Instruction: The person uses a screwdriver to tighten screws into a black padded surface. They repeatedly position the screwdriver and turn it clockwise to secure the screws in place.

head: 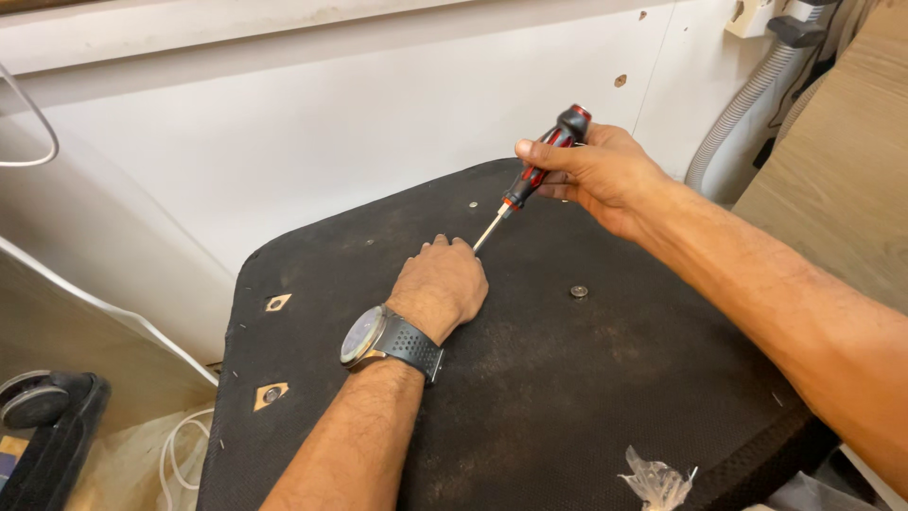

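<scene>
Gripping a red-and-black screwdriver [534, 175] near the black pad's [567, 397] far edge, the right hand [596, 175] angles its tip toward the left hand [440, 289], fisted knuckles-down at the pad's middle.

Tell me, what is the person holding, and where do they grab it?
The right hand holds a screwdriver by its red-and-black handle. The left hand rests by its tip.

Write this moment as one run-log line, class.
right hand: grips screwdriver | left hand: fist at screwdriver tip, on black panel | nearby: bolt
</scene>
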